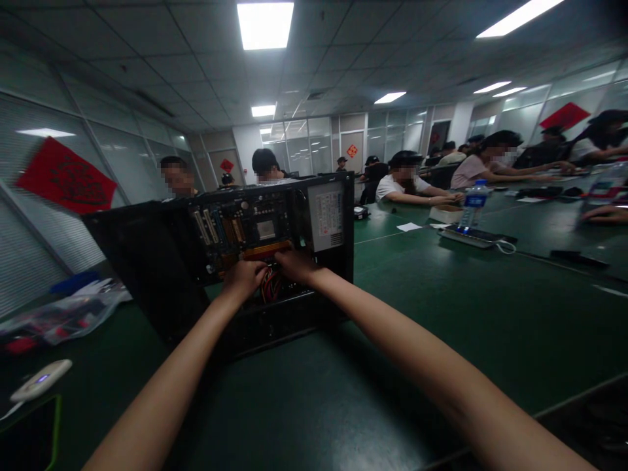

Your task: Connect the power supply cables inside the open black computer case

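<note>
An open black computer case [294, 314] stands on the green table in front of me, its inside facing me. On its motherboard [230, 226] are several expansion slots and a square processor socket [266, 229]. My left hand [245, 276] reaches inside, fingers bent and pressed together beside a bundle of coloured cables [271, 286]. Just above those cables, the bent fingers of my right hand [297, 265] are at the right end of an orange strip [265, 250] that resembles a memory module. What lies between the fingertips of either hand is hidden. The power supply [328, 219] sits at upper right.
Left of the case lies a clear plastic bag [63, 314] with red items. Nearer are a white oval device [42, 379] and a green-edged dark object [32, 435]. Rightward, a water bottle [473, 206] stands by a dark device with a white cable. Several people sit around the table.
</note>
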{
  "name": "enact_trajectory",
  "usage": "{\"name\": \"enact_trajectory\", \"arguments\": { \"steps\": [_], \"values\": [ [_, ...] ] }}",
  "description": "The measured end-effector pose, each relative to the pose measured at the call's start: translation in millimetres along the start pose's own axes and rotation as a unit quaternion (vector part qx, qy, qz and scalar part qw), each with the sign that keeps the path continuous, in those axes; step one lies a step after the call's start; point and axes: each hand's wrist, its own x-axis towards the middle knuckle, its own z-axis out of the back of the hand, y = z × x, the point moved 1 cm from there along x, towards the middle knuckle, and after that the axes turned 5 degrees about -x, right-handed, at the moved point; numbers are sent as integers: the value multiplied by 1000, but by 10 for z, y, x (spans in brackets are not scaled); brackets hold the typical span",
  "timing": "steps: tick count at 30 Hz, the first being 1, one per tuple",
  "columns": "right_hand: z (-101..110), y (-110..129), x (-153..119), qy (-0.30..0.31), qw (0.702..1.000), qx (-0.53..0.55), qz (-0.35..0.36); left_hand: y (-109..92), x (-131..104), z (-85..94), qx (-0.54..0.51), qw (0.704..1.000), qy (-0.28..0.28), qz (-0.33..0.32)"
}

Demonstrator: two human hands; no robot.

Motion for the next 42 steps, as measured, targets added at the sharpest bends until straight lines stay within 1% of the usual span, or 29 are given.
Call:
{"name": "enact_trajectory", "arguments": {
  "steps": [5,10,15,20,25,33,37,42],
  "values": [
    [-29,-54,-47,-16,999,31,-21,12,-1,-5,-10,1000,2,-9],
    [-14,-60,-27,-24,998,39,-33,18,12,-20,-7,1000,2,-10],
    [9,-55,-5,-11,998,27,-46,25,17,-36,-13,1000,4,-18],
    [22,-33,-14,3,999,8,-54,6,6,-29,-16,1000,9,0],
    [19,-20,-14,25,998,-4,-57,-5,17,-41,-10,1000,9,-5],
    [39,-9,-48,35,998,-4,-61,27,26,-63,-8,1000,-5,-5],
    [42,-9,-65,40,998,-1,-56,12,22,-47,3,1000,-4,11],
    [47,-3,-49,48,997,-5,-59,5,37,-52,10,1000,1,8]
  ]
}}
